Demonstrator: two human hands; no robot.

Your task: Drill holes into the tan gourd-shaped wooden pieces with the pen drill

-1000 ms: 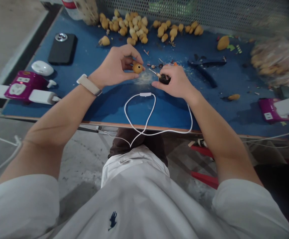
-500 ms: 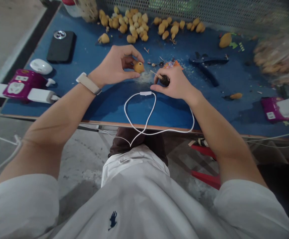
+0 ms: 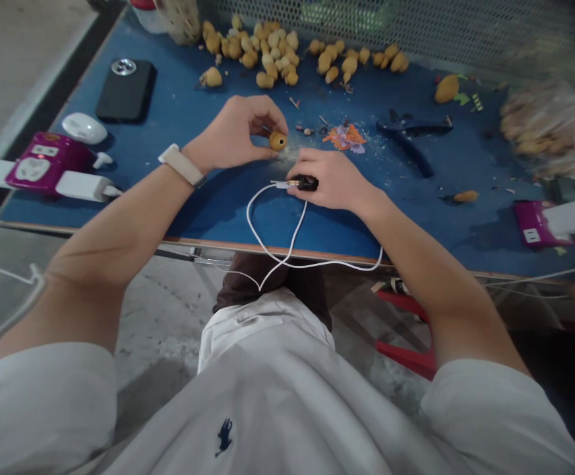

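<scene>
My left hand (image 3: 235,135) pinches a small yellow-brown gourd (image 3: 277,140) between thumb and fingers just above the blue table top (image 3: 208,198). My right hand (image 3: 332,181) lies low on the table a little nearer to me, closed round a small black hand tool (image 3: 307,183) whose thin metal tip points left. A white cable (image 3: 287,231) loops from the tool over the table's front edge. A pale watch strap sits on my left wrist.
A heap of small gourds (image 3: 268,49) lies at the back, black pliers (image 3: 411,132) and orange scraps (image 3: 345,136) to the right. A black phone (image 3: 125,89), a white case (image 3: 84,127) and a purple power strip (image 3: 45,165) sit left; another purple strip (image 3: 537,221) sits right.
My right hand has dropped toward me and turned the tool so its tip lies flat pointing left, away from the gourd. The left hand stays put with the gourd.
</scene>
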